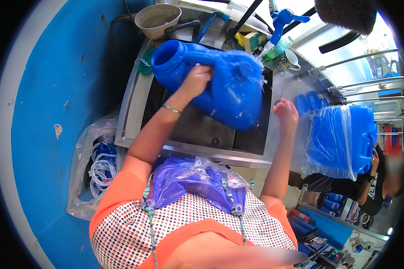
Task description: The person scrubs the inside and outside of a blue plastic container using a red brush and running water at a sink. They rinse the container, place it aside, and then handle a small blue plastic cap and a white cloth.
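The left hand (198, 80) was closed around the handle of a big blue jug (238, 92), which was tilted over on its side above the sink (184, 130), its uncapped mouth toward the left. The right hand (286, 113) was apart from it, over the sink's right edge, fingers curled; whether they pinched anything small could not be told. Water splashed at the jug's right end near the blue tap (285, 20), so rinsing looked to be under way; emptying and capping seemed to be left. The jug's inside was too shadowed to show any contents.

Just past the right hand, at least 2 round blue pieces (302, 104), apparently lids, lay on the tabletop (294, 85). Beside them was another blue container (338, 141) in clear wrap, probably not rinsed; its contents were hidden. A co-worker's hand (374, 162) was at its far side.

Behind the sink, a bowl (143, 26) seemed to hold greyish liquid. To the left, a clear plastic bag (79, 177) contained pale tubing (104, 169) and blue pieces.
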